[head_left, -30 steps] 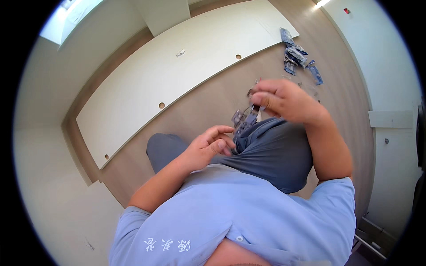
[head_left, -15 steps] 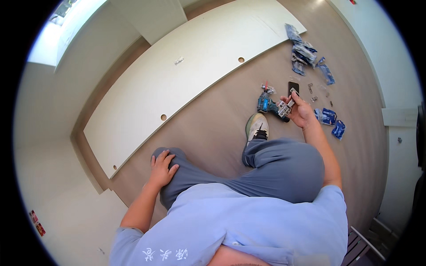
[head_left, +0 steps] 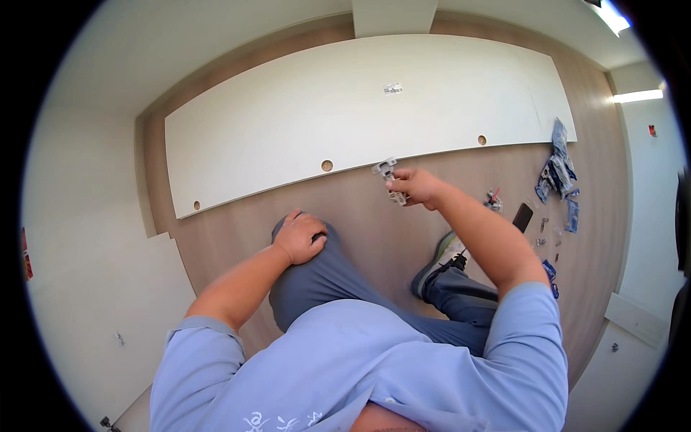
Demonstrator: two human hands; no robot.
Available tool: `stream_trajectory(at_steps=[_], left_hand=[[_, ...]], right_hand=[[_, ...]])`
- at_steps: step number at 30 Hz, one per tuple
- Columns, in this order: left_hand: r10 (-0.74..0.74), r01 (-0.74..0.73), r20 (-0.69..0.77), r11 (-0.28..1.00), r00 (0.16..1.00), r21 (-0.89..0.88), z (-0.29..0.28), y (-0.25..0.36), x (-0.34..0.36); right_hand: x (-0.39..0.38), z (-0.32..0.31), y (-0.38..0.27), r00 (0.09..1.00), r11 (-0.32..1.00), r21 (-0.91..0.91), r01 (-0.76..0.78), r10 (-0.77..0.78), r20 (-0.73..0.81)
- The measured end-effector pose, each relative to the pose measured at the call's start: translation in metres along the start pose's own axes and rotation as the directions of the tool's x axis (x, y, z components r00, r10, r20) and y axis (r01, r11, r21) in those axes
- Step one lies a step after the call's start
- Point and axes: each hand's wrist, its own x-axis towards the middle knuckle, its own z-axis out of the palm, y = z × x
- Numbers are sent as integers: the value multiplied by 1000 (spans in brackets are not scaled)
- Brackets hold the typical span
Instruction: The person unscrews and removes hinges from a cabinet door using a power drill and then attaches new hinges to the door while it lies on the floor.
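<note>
My right hand (head_left: 423, 189) is closed on a metal cabinet hinge (head_left: 385, 169), pinched between thumb and fingers. The hinge's cup end points away from me, by the near edge of a long white panel (head_left: 281, 119). Three round holes run along that edge: a middle hole (head_left: 327, 165), a right hole (head_left: 482, 140) and a smaller left hole (head_left: 196, 205). My left hand (head_left: 299, 236) rests on my left knee with nothing in it, fingers laid over the grey trousers.
On the floor to the right lie a black phone (head_left: 523, 217), small metal parts (head_left: 541, 242) and blue-and-clear plastic packets (head_left: 556, 173). A red-tipped item (head_left: 494, 198) shows beyond my right forearm. My shoe (head_left: 440, 263) stands nearby. White walls (head_left: 86, 216) enclose the floor.
My right hand has carried the hinge leftward from beside the phone and drill to the panel's edge. The view has turned right; my forearm now hides the drill. My left hand stays on the knee.
</note>
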Motion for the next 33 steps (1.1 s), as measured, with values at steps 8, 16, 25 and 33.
stream_trajectory(at_steps=[8,16,25,33], left_hand=[[45,-47,-52,998,998,-36,3,-19,-11],[114,-118,-94,992,989,-42,4,-28,-10],[122,-133,-130,988,984,-79,5,-32,-13],[109,-118,-102,990,989,-83,-2,-28,-10]], right_hand=[[129,141,29,994,938,345,43,-4,-113],[159,161,29,952,938,346,-4,110,-287],[175,151,45,928,977,211,9,70,-365],[166,150,48,935,970,244,-23,107,-338]])
